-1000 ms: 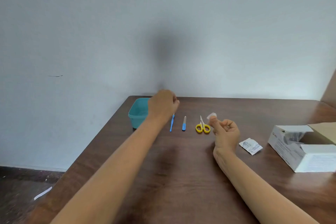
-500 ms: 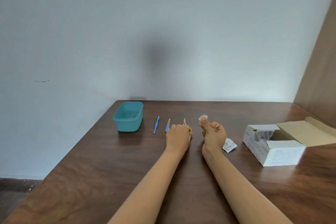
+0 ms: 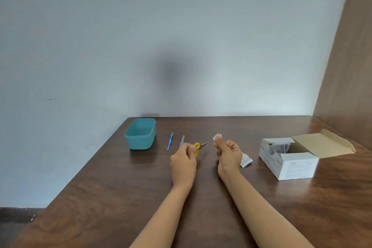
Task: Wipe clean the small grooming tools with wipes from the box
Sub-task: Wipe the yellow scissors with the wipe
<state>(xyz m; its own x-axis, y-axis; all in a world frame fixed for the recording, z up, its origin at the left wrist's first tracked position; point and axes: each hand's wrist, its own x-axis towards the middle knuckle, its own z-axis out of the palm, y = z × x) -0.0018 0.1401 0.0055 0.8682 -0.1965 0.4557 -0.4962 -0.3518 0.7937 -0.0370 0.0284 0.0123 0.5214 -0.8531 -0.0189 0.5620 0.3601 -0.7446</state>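
Note:
My left hand [image 3: 183, 162] grips small scissors with yellow handles [image 3: 197, 148], lifted off the table with the blades pointing right. My right hand [image 3: 228, 153] pinches a small white wipe [image 3: 217, 136] between thumb and forefinger, a short gap to the right of the scissor tips. A thin blue tool [image 3: 170, 142] and a blue-handled file [image 3: 182, 141] lie on the wooden table [image 3: 120, 197] left of my left hand. The open white wipe box [image 3: 289, 164] stands at the right.
A teal plastic tub [image 3: 141, 134] sits at the table's far left corner. A torn wipe wrapper [image 3: 246, 160] lies just right of my right hand. A pale wall runs behind the table and a brown panel closes the right side.
My left hand came back from near the tub, took the yellow scissors off the table and lifted them. My right hand kept holding the wipe.

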